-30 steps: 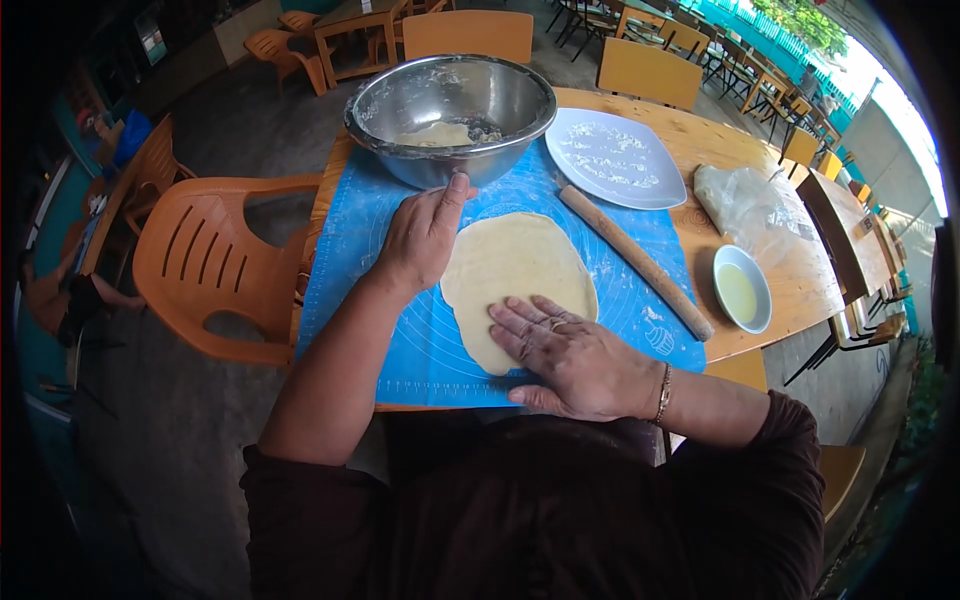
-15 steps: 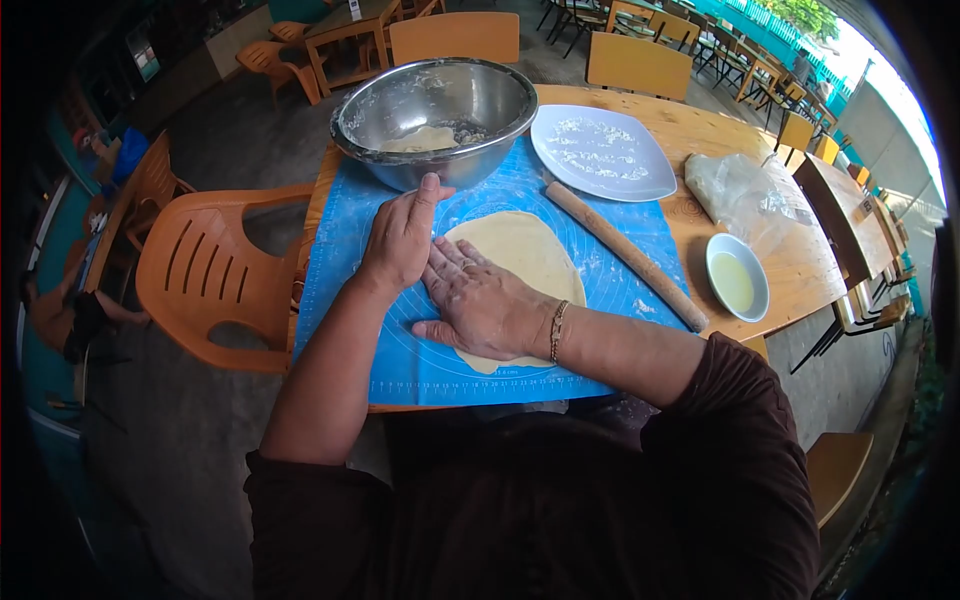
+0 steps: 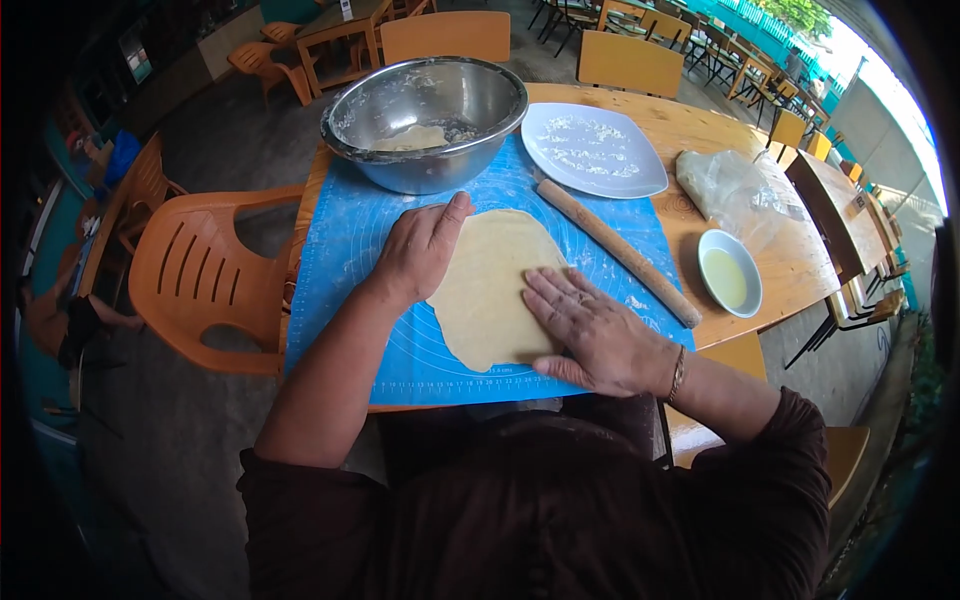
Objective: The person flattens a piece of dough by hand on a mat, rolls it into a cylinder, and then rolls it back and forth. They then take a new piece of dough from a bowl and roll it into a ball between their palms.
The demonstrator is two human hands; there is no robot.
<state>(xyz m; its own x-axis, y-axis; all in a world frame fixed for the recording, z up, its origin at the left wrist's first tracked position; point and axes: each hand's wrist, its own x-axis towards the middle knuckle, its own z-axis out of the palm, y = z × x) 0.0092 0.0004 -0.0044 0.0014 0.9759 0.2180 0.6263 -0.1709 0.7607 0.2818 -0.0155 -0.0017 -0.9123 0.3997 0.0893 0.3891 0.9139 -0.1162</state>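
Note:
A thin, flat sheet of dough (image 3: pixel 490 285) lies on a blue silicone mat (image 3: pixel 335 320) printed with rings and a ruler edge. My right hand (image 3: pixel 590 335) rests palm down over the dough's right edge, its fingers stretched out. At the upper left edge of the sheet is my left hand (image 3: pixel 425 245), thumb up and fingers extended; its fingertips are partly hidden behind the thumb side. Neither hand grips anything. To the right of the dough a wooden rolling pin (image 3: pixel 620 252) lies slantwise across the mat.
A steel bowl (image 3: pixel 425 165) with dough and flour inside stands behind my left hand. Beside it sits a white plate (image 3: pixel 595 150) dusted with flour. Farther right are a plastic bag (image 3: pixel 735 190) and a small bowl of yellowish liquid (image 3: pixel 730 275). An orange chair (image 3: pixel 205 270) stands at left.
My right hand has slid from the dough's left side across to its right edge, uncovering most of the sheet. My left hand has shifted slightly right and down.

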